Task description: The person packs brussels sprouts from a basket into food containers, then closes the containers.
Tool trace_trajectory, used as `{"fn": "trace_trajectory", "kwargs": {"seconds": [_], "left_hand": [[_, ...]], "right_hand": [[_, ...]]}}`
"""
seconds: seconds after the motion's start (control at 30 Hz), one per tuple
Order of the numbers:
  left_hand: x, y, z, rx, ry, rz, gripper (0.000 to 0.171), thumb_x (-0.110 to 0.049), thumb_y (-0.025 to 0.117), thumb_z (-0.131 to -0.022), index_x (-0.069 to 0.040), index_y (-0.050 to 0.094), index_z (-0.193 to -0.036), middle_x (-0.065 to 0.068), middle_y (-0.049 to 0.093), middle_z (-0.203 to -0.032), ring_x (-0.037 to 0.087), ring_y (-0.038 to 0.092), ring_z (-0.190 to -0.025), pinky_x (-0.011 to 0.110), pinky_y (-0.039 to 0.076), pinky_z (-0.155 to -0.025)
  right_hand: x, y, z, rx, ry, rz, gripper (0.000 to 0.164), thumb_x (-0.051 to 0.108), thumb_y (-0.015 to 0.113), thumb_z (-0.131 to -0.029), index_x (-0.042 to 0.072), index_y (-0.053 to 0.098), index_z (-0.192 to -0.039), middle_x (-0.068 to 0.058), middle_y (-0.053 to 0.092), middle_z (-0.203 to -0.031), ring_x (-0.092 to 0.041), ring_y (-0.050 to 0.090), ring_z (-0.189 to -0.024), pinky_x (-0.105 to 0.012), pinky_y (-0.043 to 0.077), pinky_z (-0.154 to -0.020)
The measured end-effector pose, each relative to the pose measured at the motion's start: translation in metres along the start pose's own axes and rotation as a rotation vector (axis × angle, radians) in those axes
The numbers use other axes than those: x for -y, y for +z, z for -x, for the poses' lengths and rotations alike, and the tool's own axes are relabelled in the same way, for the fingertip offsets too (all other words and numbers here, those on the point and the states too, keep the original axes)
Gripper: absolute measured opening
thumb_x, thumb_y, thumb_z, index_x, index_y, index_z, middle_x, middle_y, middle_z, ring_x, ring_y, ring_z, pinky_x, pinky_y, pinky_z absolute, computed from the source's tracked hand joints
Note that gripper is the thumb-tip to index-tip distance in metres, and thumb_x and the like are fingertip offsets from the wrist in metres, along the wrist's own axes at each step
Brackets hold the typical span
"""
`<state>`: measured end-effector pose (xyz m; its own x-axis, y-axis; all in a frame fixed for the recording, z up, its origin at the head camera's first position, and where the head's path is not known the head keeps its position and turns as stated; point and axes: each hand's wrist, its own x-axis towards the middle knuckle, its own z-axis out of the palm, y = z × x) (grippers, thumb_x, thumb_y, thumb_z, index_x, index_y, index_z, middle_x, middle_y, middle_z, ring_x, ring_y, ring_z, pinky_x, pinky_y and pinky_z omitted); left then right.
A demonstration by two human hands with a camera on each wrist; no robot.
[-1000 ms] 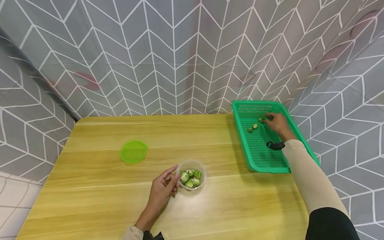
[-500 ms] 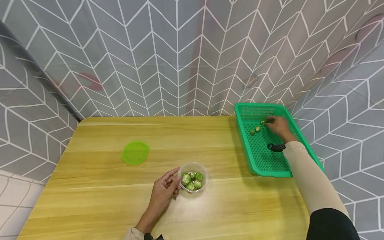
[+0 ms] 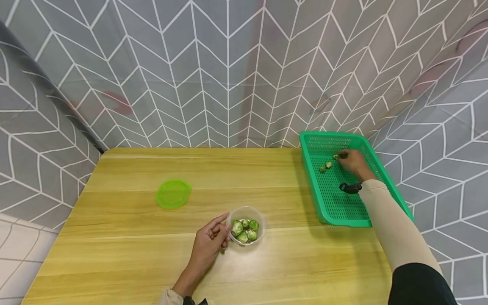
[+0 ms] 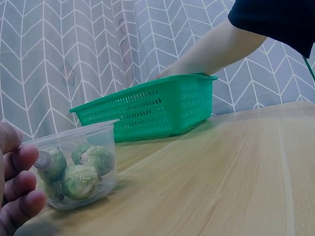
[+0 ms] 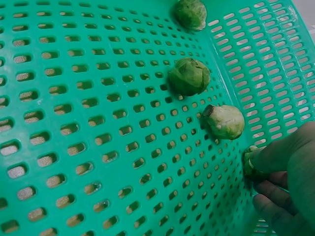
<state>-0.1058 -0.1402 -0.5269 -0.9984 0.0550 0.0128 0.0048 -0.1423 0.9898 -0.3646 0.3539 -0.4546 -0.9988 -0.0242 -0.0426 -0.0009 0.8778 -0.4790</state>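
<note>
Brussels sprouts, small, round and green point(image 3: 242, 237), sit in a clear, round-rimmed plastic tub point(image 4: 93, 130) on the yellow wooden counter point(image 3: 126, 245), relaxed fingers of the left hand point(image 3: 207, 243) touching the tub's rim; that looks unchanged. Farther off, inside a green perforated plastic basket point(image 3: 343, 222), fingers of the right hand point(image 3: 352, 162) have just tightened round another leafy green sprout point(image 5: 249, 169), which seems gripped, though not yet lifted out.

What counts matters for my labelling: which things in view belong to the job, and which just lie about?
Seemingly in the job:
Brussels sprouts, one pinched by the right hand
clear plastic tub, left hand touching it
green perforated basket

Lying about or background:
lime-green lid, untouched, though it may fit the tub
patterned curtain
</note>
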Motion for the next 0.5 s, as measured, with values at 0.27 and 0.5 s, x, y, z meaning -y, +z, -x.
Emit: {"fn": "trace_trajectory", "kwargs": {"seconds": [0.27, 0.5], "left_hand": [[0.0002, -0.0006, -0.0001, 0.001, -0.002, -0.004, 0.042, -0.022, 0.069, -0.098, -0.011, 0.061, -0.138, 0.014, 0.066, -0.077, 0.013, 0.059, -0.057, 0.028, 0.054, -0.05], [-0.0002, 0.0, -0.0009, 0.001, -0.001, 0.001, 0.043, -0.021, 0.069, -0.098, -0.007, 0.06, -0.138, 0.013, 0.065, -0.077, 0.012, 0.059, -0.056, 0.027, 0.054, -0.049]], "right_hand": [[0.0011, -0.0001, -0.0003, 0.0, -0.011, 0.028, 0.041, 0.012, 0.058, -0.102, -0.013, 0.053, -0.134, -0.037, 0.056, -0.128, -0.052, 0.053, -0.116, -0.062, 0.047, -0.093], [0.0033, -0.0001, -0.0002, 0.001, -0.005, 0.029, 0.04, 0.009, 0.058, -0.101, -0.013, 0.054, -0.134, -0.037, 0.055, -0.129, -0.053, 0.052, -0.117, -0.063, 0.046, -0.096]]}}
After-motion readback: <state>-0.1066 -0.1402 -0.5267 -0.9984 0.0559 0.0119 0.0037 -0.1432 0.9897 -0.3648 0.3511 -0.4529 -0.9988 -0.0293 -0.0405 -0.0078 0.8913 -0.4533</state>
